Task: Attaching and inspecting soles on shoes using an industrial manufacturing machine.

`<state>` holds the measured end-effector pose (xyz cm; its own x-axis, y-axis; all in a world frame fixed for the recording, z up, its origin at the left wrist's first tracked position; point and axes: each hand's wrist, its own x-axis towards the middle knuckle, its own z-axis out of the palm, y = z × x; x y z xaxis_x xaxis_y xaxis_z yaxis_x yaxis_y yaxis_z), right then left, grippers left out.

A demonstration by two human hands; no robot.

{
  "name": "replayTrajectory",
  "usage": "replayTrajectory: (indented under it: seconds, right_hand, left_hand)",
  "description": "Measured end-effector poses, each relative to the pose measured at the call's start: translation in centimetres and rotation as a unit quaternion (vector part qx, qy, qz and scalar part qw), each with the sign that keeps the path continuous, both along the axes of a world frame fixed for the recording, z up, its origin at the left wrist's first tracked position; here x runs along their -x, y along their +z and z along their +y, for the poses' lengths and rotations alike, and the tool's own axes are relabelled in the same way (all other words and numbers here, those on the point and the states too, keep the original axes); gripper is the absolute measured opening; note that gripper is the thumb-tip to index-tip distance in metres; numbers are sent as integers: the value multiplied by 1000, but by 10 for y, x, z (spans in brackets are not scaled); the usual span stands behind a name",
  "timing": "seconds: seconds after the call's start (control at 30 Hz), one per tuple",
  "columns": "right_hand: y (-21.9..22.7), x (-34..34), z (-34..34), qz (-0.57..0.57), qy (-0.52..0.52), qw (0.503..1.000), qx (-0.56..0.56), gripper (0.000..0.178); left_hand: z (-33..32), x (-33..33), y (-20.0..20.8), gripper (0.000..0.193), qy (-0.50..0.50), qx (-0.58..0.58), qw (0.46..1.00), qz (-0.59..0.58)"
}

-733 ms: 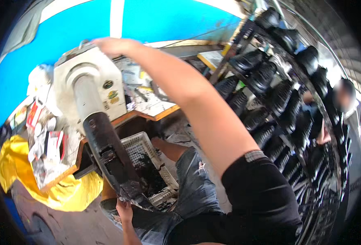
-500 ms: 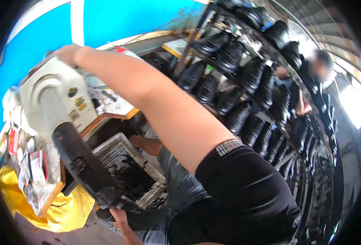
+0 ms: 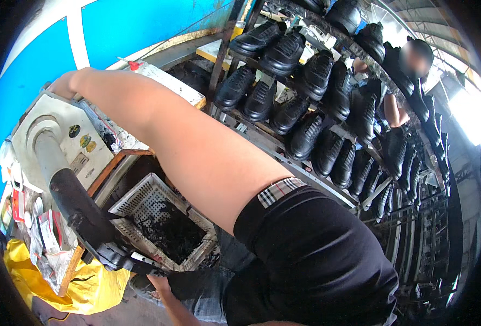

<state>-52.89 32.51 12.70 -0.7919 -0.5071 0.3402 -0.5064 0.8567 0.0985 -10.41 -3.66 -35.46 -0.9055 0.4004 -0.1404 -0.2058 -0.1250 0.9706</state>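
Observation:
My right arm stretches across to a white machine (image 3: 91,142) carrying a long black tubular arm (image 3: 80,204). My right hand (image 3: 64,82) reaches over the machine's far upper edge, with its fingers hidden behind the housing. Low in the view, my left hand (image 3: 158,281) is beside the dark head (image 3: 113,254) at the tube's end. Its fingers are partly covered and look closed on a small dark piece with a pale strip (image 3: 142,259), whose kind I cannot make out. Below the machine stands a white plastic basket (image 3: 137,190) with black scraps (image 3: 175,231) in it.
Racks of black lace-up shoes (image 3: 259,100) fill the right side. A person (image 3: 395,111) stands behind them. A cluttered wooden ledge (image 3: 69,271) and a yellow sack (image 3: 96,293) are at the lower left. Blue panels (image 3: 142,27) line the back.
The whole view has shifted, so the machine and my right arm appear further left. The pale strip by my left hand now shows. My right hand stays at the machine's far edge.

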Motion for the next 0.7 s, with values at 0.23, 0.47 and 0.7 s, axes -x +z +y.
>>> replayTrajectory:
  seconds: [0.23, 0.47, 0.7]
  right_hand:
    - [-34, -267, -29, 196, -16, 880, 433, 35]
    - [-108, -692, 21, -14, -341, 914, 218, 25]
    - [-20, -894, 113, 274, -693, 653, -133, 83]
  left_hand:
    - [-58, -54, -7, 34, 51, 82, 995, -39]
    - [-34, -48, 20, 31, 36, 167, 985, 8]
    - [-38, -39, -21, 33, -52, 255, 960, 101]
